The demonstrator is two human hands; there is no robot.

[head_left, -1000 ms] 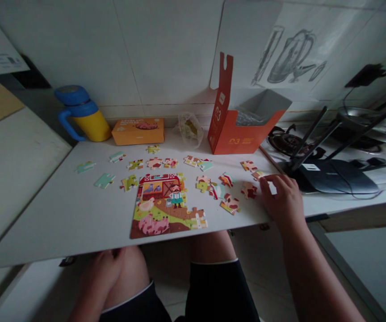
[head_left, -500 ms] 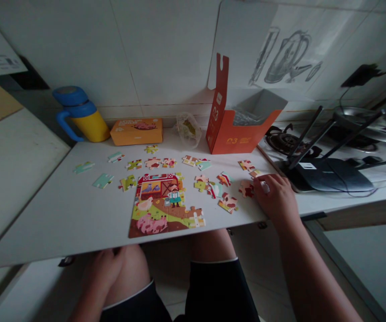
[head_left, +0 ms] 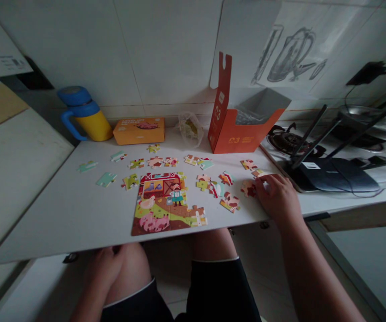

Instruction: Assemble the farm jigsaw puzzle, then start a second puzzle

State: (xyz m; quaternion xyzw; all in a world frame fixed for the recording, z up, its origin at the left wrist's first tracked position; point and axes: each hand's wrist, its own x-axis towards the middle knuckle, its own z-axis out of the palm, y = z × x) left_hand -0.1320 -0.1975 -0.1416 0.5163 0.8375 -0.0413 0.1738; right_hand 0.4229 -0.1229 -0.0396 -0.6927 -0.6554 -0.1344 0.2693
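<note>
pink puzzle piece (head_left: pixel 248 188) beside the right hand (head_left: pixel 278 195), grip unclear; left hand (head_left: pixel 107 267) on a knee (head_left: pixel 136 264), grip also unclear

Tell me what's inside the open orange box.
Inside the open orange box, what looks like crumpled clear plastic shows below a grey inner wall. The front panel hides the bottom; anything beneath the plastic can't be made out.

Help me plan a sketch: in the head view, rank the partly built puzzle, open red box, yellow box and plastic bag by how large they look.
1. Open red box
2. Partly built puzzle, enlarged by being nearest
3. Yellow box
4. Plastic bag
</note>
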